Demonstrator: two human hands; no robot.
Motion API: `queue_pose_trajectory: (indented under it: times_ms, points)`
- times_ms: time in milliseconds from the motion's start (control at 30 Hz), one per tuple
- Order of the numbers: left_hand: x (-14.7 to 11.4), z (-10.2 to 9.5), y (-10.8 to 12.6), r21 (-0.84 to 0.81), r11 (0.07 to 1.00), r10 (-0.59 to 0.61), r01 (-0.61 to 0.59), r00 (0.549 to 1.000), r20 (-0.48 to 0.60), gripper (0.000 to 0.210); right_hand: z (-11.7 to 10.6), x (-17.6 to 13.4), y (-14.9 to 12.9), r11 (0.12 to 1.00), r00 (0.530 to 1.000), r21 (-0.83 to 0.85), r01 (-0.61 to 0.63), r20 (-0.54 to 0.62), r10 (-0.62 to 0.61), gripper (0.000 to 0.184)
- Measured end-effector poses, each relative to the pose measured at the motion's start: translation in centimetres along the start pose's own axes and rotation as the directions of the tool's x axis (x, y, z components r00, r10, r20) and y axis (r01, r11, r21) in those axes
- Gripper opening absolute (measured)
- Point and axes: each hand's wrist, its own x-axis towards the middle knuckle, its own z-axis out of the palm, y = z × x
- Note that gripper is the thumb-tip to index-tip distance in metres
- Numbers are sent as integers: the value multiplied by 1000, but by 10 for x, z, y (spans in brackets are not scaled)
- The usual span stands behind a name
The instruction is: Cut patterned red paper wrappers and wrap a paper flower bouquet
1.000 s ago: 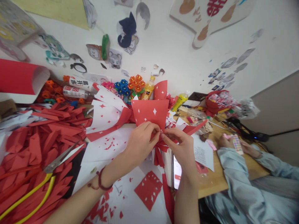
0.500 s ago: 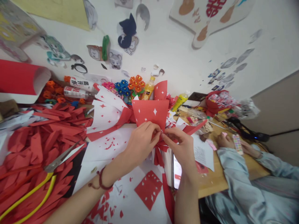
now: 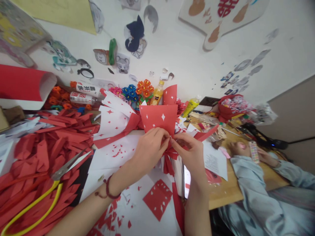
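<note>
A red paper bouquet wrap [image 3: 158,116] with white star-shaped cut-outs stands upright in front of me. At its gathered neck my left hand [image 3: 154,142] is closed, thumb and fingers pinching. My right hand [image 3: 188,149] pinches the same spot from the other side, its fingertips almost meeting the left ones. What lies between the fingertips is mostly hidden. Red tails [image 3: 168,165] hang below the neck. To the left spreads a white-and-red starred sheet [image 3: 115,119]. A red square with cut-outs [image 3: 158,200] lies beneath on white paper [image 3: 137,216].
Yellow-handled scissors [image 3: 56,186] rest on a heap of red paper strips [image 3: 31,154] at left. A phone [image 3: 187,182] lies by my right wrist. Bottles and pipe-cleaner flowers [image 3: 144,88] line the wall. At right, another person's sleeves [image 3: 248,177] lean on the table.
My hands keep their pinch at the wrap's neck with barely any movement. The view has shifted slightly, and the other person's hand at right has moved a little.
</note>
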Motion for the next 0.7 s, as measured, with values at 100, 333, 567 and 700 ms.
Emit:
queue_pose_trajectory:
  times_ms: [100, 333, 567, 700]
  points:
    - [-1, 0, 3, -21, 997, -74, 73, 997, -8, 4, 2, 0, -1, 1000, 1000, 3, 11, -16, -11, 7]
    - [-1, -8, 0, 11, 988, -156, 157, 987, -42, 7, 0, 0, 0, 999, 999, 33, -37, -11, 37, 9]
    - [-2, -15, -4, -18, 982, -188, 188, 982, -22, 6, 3, 0, 0, 998, 998, 39, -55, 9, 55, 13]
    - [-3, -18, -1, -17, 983, -182, 181, 983, -26, 5, 7, 2, -2, 999, 1000, 43, -27, 7, 26, 14]
